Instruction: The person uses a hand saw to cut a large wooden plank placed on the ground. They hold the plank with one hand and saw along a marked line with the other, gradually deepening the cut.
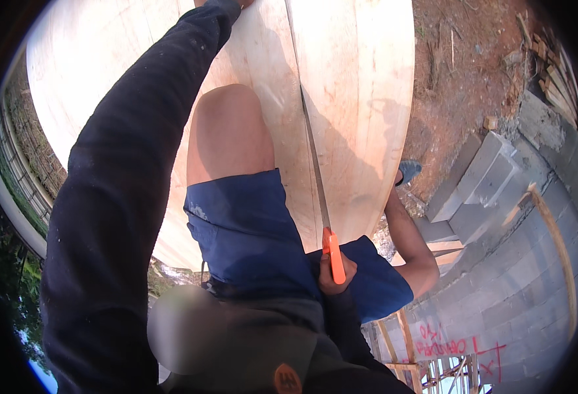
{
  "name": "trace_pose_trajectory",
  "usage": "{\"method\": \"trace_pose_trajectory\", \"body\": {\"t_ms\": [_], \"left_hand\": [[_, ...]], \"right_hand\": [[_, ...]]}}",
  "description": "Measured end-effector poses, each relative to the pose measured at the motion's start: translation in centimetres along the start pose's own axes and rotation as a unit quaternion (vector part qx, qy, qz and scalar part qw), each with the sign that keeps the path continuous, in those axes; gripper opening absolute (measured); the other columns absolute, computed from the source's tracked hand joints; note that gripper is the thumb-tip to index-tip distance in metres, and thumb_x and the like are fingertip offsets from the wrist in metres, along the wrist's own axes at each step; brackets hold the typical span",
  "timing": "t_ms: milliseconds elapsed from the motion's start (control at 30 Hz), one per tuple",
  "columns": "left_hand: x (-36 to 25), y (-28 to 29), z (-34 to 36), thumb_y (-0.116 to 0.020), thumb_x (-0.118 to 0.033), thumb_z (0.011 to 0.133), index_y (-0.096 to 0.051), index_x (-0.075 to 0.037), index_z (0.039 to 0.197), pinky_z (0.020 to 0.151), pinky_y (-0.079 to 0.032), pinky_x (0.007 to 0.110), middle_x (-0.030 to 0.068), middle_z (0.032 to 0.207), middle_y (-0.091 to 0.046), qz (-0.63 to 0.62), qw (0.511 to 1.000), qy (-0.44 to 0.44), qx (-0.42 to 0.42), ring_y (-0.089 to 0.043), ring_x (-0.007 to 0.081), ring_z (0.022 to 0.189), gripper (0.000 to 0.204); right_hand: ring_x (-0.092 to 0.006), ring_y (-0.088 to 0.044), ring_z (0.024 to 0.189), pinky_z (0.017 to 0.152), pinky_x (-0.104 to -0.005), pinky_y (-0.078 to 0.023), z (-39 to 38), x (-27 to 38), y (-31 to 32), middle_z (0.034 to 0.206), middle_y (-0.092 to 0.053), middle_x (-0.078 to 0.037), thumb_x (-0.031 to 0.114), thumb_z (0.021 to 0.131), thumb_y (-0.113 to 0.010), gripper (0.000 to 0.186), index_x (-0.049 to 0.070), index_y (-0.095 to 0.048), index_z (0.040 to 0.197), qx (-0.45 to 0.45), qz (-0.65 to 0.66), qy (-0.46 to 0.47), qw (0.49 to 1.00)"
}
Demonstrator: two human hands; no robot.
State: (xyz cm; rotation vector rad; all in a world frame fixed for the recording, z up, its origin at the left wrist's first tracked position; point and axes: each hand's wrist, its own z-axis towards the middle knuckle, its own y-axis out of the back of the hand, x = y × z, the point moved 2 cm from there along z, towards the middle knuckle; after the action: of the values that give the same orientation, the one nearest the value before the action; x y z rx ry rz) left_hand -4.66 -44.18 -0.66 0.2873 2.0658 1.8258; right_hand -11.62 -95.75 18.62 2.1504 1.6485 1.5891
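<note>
Dark sleeve: my left arm, stretched far.
Left hand: cropped at the far edge; I can't tell its grip.
Right hand: wrapped around the saw's orange handle, near.
Saw blade: over the pale panel, right of my knee; likely light, springy.
Best hold: the handle.
Panel: probably stiff, heavy.

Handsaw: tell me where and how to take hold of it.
Probably best by the orange handle, from the body side, as the right hand does: it lies nearest, while the thin blade runs away along the wooden boards.
</note>
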Motion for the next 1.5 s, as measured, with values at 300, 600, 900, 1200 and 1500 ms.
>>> {"method": "trace_pose_trajectory", "body": {"t_ms": [300, 600, 900, 1200, 1500], "left_hand": [[-1.6, 1.5, -0.6, -0.038, -0.050, 0.103, -0.024, -0.022, 0.160, 0.117, -0.009, 0.072, 0.0103, 0.168, -0.014, 0.021, 0.999, 0.007, 0.040, -0.010, 0.0315, 0.155, 0.065], [-1.2, 0.8, -0.1, -0.038, -0.049, 0.103, -0.025, -0.021, 0.160, 0.117, -0.009, 0.072, 0.0102, 0.168, -0.013, -0.002, 1.000, 0.003, 0.021, -0.010, 0.0315, 0.155, 0.065], [-1.3, 0.5, 0.5, -0.042, -0.049, 0.102, -0.029, -0.020, 0.159, 0.116, -0.013, 0.072, 0.0117, 0.168, -0.015, -0.001, 1.000, 0.000, 0.010, -0.012, 0.0333, 0.155, 0.065], [1.0, -2.6, 1.6, -0.033, -0.062, 0.100, -0.029, -0.032, 0.158, 0.112, -0.004, 0.079, 0.0071, 0.167, -0.020, -0.022, 0.987, -0.082, -0.139, -0.013, 0.0314, 0.154, 0.065], [-0.4, -4.5, 1.8, -0.034, -0.066, 0.097, -0.032, -0.034, 0.157, 0.112, -0.005, 0.078, 0.0062, 0.166, -0.023, -0.035, 0.992, -0.050, -0.108, -0.015, 0.0304, 0.154, 0.068]], "right_hand": [[-0.0111, -0.048, 0.049, 0.048, -0.0298, -0.040, 14.2, 0.4, -7.8, 0.056, -0.051, -0.007, -0.001, 0.083, -0.062, 0.010, -0.002, -0.058, 0.074, -0.029, 0.106, 0.010, 0.994], [-0.0138, -0.054, 0.048, 0.048, -0.0305, -0.043, 2.8, -1.4, -1.6, 0.056, -0.053, -0.011, -0.004, 0.080, -0.064, 0.009, -0.005, -0.059, 0.073, -0.010, 0.027, -0.001, 1.000], [-0.0125, -0.049, 0.049, 0.049, -0.0304, -0.039, 15.2, -0.7, -8.4, 0.056, -0.051, -0.008, -0.003, 0.080, -0.060, 0.006, -0.003, -0.059, 0.074, -0.048, 0.118, 0.042, 0.991], [-0.0217, -0.058, 0.051, 0.052, -0.0325, -0.045, 15.3, -3.4, -8.4, 0.060, -0.056, -0.013, 0.000, 0.079, -0.064, 0.004, -0.002, -0.062, 0.077, -0.057, 0.138, 0.093, 0.985], [-0.0362, -0.061, 0.058, 0.054, -0.0397, -0.047, 15.3, -6.4, -8.9, 0.065, -0.058, -0.017, 0.010, 0.078, -0.072, 0.020, 0.002, -0.056, 0.072, -0.054, 0.164, 0.099, 0.980]]}}
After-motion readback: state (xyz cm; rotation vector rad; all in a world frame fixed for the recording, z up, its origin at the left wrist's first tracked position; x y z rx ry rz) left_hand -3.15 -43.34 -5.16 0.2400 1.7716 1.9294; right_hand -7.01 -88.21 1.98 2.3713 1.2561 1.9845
